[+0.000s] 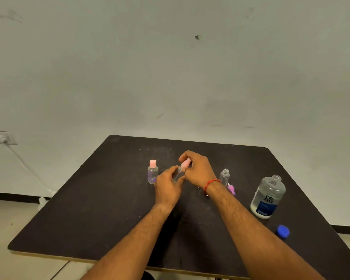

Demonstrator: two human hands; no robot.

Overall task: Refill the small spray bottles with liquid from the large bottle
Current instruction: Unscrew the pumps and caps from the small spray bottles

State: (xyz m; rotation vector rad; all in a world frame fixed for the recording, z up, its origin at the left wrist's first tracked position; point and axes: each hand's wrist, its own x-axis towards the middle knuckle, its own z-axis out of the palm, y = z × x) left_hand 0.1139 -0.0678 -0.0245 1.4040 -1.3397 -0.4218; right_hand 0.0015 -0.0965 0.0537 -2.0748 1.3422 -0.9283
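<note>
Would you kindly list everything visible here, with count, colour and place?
table: 1, black, centre
large bottle: 1, clear with blue label, right
blue cap: 1, blue, near right edge
capped small bottle: 1, clear, pink cap, left of hands
open small bottle: 1, clear, behind right wrist
purple sprayer: 1, purple, lying beside it
held small bottle: 1, clear, in left hand
pink sprayer: 1, pink, at its neck
wall socket: 1, white, left wall
bracelet: 1, red, right wrist
left hand: 1, grips held bottle
right hand: 1, pinches pink sprayer
</note>
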